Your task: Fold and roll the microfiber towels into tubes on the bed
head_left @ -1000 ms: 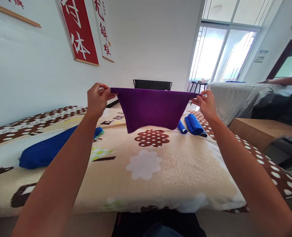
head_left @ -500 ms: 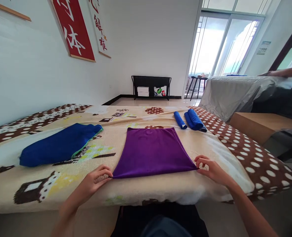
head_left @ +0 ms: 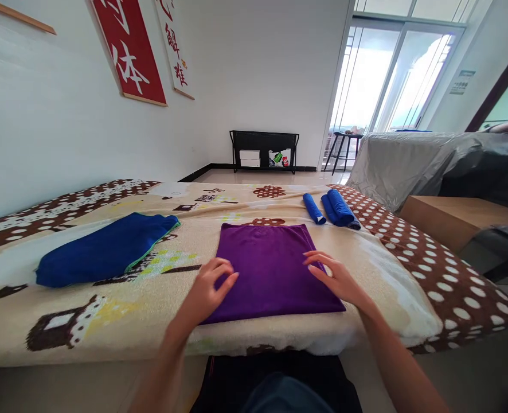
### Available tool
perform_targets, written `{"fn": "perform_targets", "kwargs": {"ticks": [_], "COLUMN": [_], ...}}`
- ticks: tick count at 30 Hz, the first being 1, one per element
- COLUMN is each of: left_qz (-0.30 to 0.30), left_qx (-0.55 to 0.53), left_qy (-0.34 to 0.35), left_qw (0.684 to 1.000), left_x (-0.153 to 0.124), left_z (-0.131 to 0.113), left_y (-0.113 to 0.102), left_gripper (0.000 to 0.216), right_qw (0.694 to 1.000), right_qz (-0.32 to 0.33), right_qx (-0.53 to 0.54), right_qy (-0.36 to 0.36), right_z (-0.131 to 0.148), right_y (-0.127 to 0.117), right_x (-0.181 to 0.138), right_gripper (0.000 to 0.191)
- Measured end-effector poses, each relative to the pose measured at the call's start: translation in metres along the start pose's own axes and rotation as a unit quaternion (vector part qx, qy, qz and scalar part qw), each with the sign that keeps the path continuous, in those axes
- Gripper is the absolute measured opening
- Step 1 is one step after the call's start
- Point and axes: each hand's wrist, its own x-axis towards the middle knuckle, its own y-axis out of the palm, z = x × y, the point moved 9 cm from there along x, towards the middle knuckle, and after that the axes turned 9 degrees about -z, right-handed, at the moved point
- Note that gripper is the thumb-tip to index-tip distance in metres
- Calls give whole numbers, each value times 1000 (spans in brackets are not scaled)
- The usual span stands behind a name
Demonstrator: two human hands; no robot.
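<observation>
1. Head view, the cloth: a purple cloth [head_left: 271,267] lies flat near the front edge of the bed, a smooth, roughly square sheet with a soft, short nap. It looks folded into layers, though the edges are too fine to be sure.
2. Head view, the hands: the left hand [head_left: 208,292] rests palm down on the cloth's near left edge and the right hand [head_left: 337,281] on its right side. Both are flat with fingers loosely spread, well apart from each other, and neither grips anything.
3. Head view, the bed: a fluffy cream blanket [head_left: 151,310] with brown dotted borders and flower shapes covers it.
4. Head view, nearby: a folded blue towel [head_left: 103,249] with a green hem lies to the left, apart from the cloth. 2 or 3 rolled blue towels [head_left: 335,209] lie beyond its far right corner.
5. Head view, the room: a red banner [head_left: 129,49] hangs on the white wall, a black wire rack [head_left: 264,150] stands at the back, and a shiny grey cover [head_left: 400,160] drapes furniture at the right.
</observation>
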Motion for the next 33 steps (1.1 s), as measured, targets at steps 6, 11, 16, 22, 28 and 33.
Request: {"fn": "perform_targets", "kwargs": {"ticks": [6,11,16,22,28,33], "left_qz": [84,61,32,57,135,179], "left_qx": [73,167,238,234,174,144], "left_qy": [-1,-36,-105,-113,-97,-62], "left_qw": [994,983,965,964,971,971], "left_x": [8,-48,-87,10,132,138], "left_z": [-52,-5,65,74,52,71], "left_y": [117,90,23,21,137,201], "left_gripper": [52,52,56,57,50,50], "right_qw": [995,979,962,974,984,981], "right_qz": [6,-58,-95,-71,39,77], "right_qx": [-100,-187,-239,-193,-160,-164], "right_qy": [-7,54,88,97,70,71], "right_z": [39,-6,-67,-72,-44,-68], "right_y": [114,83,17,4,112,166], "right_x": [4,-48,-95,1,140,160], "right_gripper": [51,48,48,49,52,48]}}
